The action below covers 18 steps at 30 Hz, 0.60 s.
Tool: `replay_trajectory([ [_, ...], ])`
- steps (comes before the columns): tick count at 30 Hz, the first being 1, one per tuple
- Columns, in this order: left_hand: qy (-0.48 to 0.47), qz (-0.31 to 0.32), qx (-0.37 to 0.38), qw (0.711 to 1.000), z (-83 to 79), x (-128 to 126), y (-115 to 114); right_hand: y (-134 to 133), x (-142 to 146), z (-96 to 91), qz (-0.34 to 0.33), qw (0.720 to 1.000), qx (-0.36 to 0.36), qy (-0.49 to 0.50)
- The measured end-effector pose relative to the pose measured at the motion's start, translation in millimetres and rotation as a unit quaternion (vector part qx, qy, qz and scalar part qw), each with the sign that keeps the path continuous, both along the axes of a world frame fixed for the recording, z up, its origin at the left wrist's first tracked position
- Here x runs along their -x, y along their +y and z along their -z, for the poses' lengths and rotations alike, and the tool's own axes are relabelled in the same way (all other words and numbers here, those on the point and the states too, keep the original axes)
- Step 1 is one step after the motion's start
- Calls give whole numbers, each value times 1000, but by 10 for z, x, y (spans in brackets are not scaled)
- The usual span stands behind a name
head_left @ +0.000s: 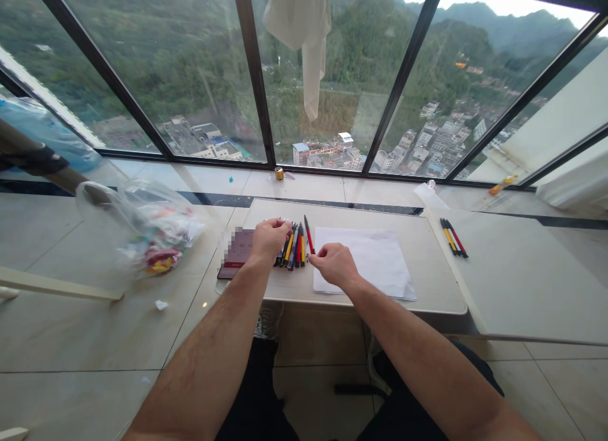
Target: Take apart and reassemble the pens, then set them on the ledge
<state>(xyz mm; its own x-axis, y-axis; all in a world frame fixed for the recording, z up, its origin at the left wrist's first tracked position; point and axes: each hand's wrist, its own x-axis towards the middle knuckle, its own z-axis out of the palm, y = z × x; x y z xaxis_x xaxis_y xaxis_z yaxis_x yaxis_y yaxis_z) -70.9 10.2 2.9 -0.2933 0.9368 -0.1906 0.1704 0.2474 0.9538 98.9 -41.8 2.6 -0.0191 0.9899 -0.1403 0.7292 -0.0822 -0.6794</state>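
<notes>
Pale tiled floor (71, 339), low table (427, 270), dark-framed windows (190, 67), hillside town (427, 143) outside

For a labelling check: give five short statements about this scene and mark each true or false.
1. The left hand touches the pens. True.
2. The right hand holds the phone. False: the phone lies untouched, left of the left hand; the right hand is curled at the paper's near left edge.
3. The paper lies right of the pens. True.
4. The bag sits on the table. False: the bag lies off the table, to its left.
5. The cloth lies folded on the paper. False: the cloth hangs at the window.
</notes>
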Motion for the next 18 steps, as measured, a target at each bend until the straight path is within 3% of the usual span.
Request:
replay_trajectory([
  [3, -200, 27, 51, 978, -33, -172, -48, -102, -297, -73, -31, 991, 45, 122],
  [6, -311, 78, 59, 945, -66, -369, -126, -216, -605, -71, -61, 969, 112, 209],
  [9, -336, 162, 77, 925, -67, -572, -211, -318, -853, -4, -77, 956, 145, 242],
  [13, -340, 208, 97, 912, -29, -806, -287, -402, -1026, 120, -108, 940, 160, 282],
  [18, -341, 272, 111, 893, 16, -999, -291, -398, -1039, 168, -111, 883, 193, 413],
])
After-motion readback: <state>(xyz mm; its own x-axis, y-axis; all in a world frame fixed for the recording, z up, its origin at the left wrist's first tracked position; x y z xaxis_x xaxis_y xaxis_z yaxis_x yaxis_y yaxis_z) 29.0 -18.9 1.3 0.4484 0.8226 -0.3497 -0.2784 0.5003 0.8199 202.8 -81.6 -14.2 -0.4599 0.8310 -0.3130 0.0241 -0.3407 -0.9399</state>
